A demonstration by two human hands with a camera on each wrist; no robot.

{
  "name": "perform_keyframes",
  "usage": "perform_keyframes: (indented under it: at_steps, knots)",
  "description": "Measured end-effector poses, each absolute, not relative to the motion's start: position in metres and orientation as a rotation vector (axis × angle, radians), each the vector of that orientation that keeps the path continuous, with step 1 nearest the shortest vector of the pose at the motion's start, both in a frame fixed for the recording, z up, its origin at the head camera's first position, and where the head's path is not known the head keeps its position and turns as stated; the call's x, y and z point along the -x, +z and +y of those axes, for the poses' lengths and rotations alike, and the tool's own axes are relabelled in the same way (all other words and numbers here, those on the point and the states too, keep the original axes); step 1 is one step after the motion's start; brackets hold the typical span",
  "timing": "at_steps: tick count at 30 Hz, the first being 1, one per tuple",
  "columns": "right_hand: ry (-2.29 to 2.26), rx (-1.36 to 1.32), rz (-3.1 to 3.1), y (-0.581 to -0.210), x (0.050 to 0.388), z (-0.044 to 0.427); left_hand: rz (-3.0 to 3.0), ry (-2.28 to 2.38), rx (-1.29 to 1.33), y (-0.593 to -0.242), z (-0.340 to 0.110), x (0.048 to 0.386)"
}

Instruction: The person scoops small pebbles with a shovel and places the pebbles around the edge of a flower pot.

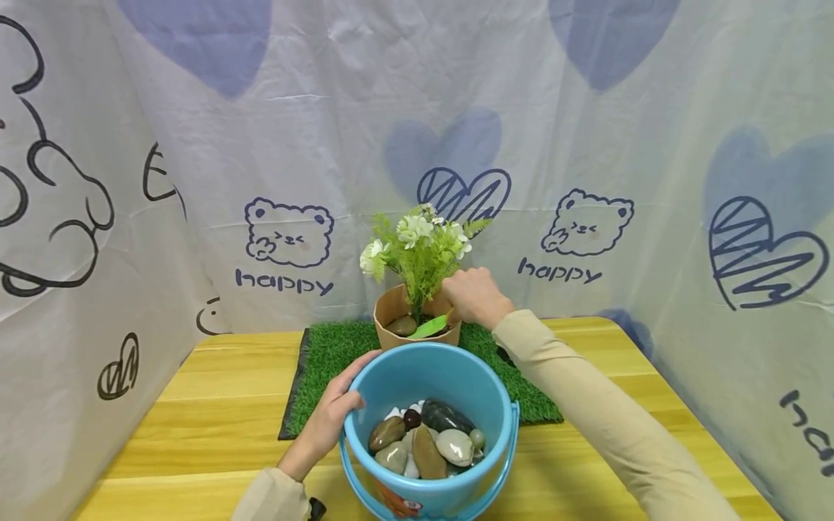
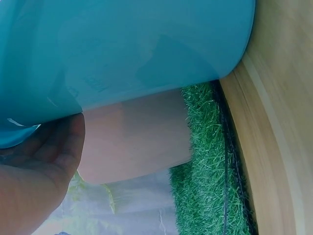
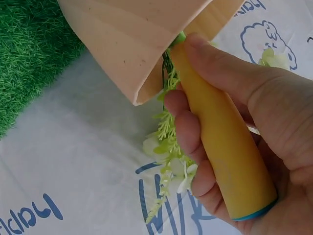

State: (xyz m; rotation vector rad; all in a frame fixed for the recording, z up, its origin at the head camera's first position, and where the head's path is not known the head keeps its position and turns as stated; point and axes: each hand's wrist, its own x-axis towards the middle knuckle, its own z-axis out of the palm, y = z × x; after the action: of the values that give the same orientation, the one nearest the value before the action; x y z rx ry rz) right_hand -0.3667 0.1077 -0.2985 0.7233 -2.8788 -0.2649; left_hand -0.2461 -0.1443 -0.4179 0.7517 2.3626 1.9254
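Note:
My right hand [image 1: 478, 298] grips a toy trowel by its yellow handle [image 3: 222, 142], the fingers wrapped around it. Its green blade [image 1: 430, 327] dips inside a tan flowerpot [image 1: 386, 334]. A plant with white flowers [image 1: 420, 242] stands in the pot, and a brown stone [image 1: 402, 325] lies beside its stem over dark filling. In front of the pot is a blue bucket [image 1: 365, 376] holding several large smooth stones [image 1: 428, 452] and small white pebbles. My left hand [image 1: 329, 416] holds the bucket's left rim, thumb hooked over the edge, fingers against the outside [image 2: 63, 142].
An artificial grass mat [image 1: 326, 369] lies under the pot, its dark edge showing on the left. Beneath it is a wooden table [image 1: 215, 405]. The bucket's handle [image 1: 511, 449] hangs down at its front. A printed white cloth [image 1: 326, 145] encloses the back and sides.

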Motion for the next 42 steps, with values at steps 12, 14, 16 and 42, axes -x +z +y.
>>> perform_keyframes:
  at_steps: [12,14,16,42]
  knots:
    - [-0.27,-0.751,-2.857,-0.297,0.362,0.116,2.361,1.928,-0.778,-0.419,-0.145,0.246]
    - [-0.265,-0.765,-2.848,-0.298,0.362,0.115,2.359,1.931,-0.785,-0.419,-0.145,0.246]
    - [-0.239,-0.772,-2.842,-0.299,0.362,0.115,2.359,1.932,-0.789,-0.419,-0.145,0.246]
    - [-0.267,-0.7,-2.801,-0.3,0.354,0.107,2.365,1.926,-0.734,-0.418,-0.144,0.246]
